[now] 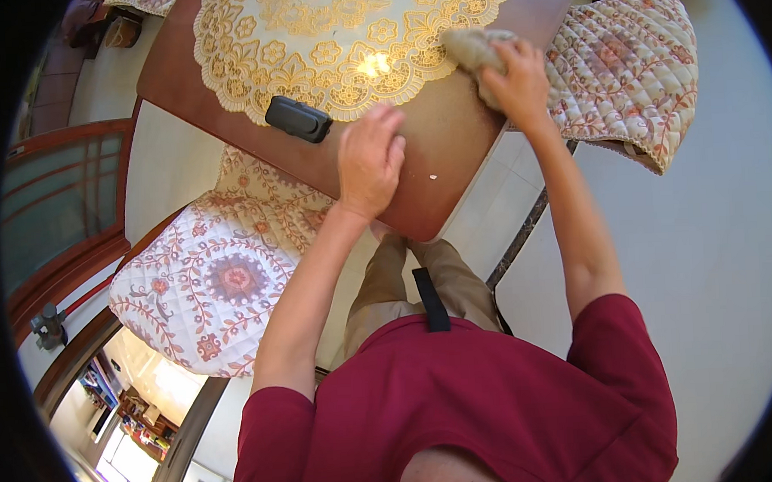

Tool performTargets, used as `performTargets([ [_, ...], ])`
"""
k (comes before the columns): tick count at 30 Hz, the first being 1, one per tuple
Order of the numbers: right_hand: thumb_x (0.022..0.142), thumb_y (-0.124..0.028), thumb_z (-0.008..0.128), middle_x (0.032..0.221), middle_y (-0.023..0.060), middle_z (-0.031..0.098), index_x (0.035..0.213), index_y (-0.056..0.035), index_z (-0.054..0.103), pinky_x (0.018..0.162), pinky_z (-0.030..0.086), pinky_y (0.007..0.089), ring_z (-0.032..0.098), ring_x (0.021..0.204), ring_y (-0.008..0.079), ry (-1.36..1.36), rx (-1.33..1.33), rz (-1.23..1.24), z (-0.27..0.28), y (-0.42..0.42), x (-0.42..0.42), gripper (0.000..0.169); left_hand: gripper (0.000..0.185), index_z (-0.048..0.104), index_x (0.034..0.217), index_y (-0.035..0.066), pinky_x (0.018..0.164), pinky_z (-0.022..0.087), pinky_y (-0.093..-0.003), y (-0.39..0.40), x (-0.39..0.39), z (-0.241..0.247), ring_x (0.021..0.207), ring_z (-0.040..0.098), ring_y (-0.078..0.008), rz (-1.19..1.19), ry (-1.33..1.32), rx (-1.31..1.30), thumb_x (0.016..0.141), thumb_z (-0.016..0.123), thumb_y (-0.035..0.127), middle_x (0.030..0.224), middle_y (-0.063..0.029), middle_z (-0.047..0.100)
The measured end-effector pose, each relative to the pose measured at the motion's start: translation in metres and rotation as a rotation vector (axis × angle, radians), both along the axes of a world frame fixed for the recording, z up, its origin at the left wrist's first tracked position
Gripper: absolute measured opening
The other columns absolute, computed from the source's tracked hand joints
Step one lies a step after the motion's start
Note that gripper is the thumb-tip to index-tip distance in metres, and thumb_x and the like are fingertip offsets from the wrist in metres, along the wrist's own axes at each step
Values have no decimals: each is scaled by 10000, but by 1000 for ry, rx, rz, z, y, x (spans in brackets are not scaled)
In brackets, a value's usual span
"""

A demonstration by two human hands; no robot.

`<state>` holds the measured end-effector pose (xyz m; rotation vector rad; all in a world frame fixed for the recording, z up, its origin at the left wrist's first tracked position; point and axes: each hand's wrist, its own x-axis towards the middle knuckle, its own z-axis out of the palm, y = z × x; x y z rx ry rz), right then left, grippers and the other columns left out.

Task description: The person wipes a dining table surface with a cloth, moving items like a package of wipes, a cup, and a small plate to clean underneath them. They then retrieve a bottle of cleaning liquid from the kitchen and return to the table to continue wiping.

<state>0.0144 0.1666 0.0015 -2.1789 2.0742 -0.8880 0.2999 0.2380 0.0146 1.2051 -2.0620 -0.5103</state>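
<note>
My right hand (pixel 521 83) grips a beige cloth (pixel 474 48) at the right edge of a brown wooden table (pixel 446 135); part of the cloth lies over the rim of a gold and white lace-patterned table mat (pixel 326 53). My left hand (pixel 373 157), slightly blurred, is over the near part of the table with its fingers loosely bent and nothing visible in it. To its left a black case-like object (pixel 298 119) rests across the mat's scalloped edge. A small whitish scrap (pixel 433 176) lies on the wood near the table's near corner.
A chair with a quilted floral cover (pixel 226 280) stands at the left, close to the table. Another quilted floral cover (pixel 624 69) drapes a seat at the right. A wood-framed glass panel (pixel 67 197) is at the far left.
</note>
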Motion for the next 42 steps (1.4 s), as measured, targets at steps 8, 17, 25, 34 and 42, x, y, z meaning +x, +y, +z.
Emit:
performTargets([
  [8,682,-126,785,1120,116,616,1092,-122,698,860,532,484,576,1045,359,-45,52,257,11,115,108,419,154,649,1119,39,904,506,-390,58,34,-17,1034,637,-286,342,340,285,985,578,65,1086,-114,637],
  [17,728,-167,758,1166,150,648,1071,-84,742,874,536,491,591,1071,388,10,3,-64,9,39,55,354,177,665,1053,8,840,503,-274,44,68,-26,888,601,-121,305,379,436,1078,517,100,1027,-37,635],
  [25,667,-112,767,1137,117,620,1151,-110,697,914,527,439,584,1101,345,-166,229,408,28,159,120,489,186,657,1129,22,866,523,-369,28,49,6,959,656,-271,331,446,454,1063,547,156,1075,-119,648],
  [34,785,-142,739,1156,139,633,1194,-69,727,989,486,428,577,1120,349,-377,-4,-196,18,23,-10,416,674,421,1578,69,1264,212,-527,-40,-90,-12,1575,255,-298,-117,-431,67,1007,590,384,1691,-118,321],
  [42,734,-166,801,1203,105,624,1163,-107,734,931,505,476,568,1097,361,-85,48,-114,5,-52,-24,438,690,413,1591,98,1281,167,-515,-38,-91,-10,1585,238,-279,-150,-505,232,997,596,396,1710,-91,294],
])
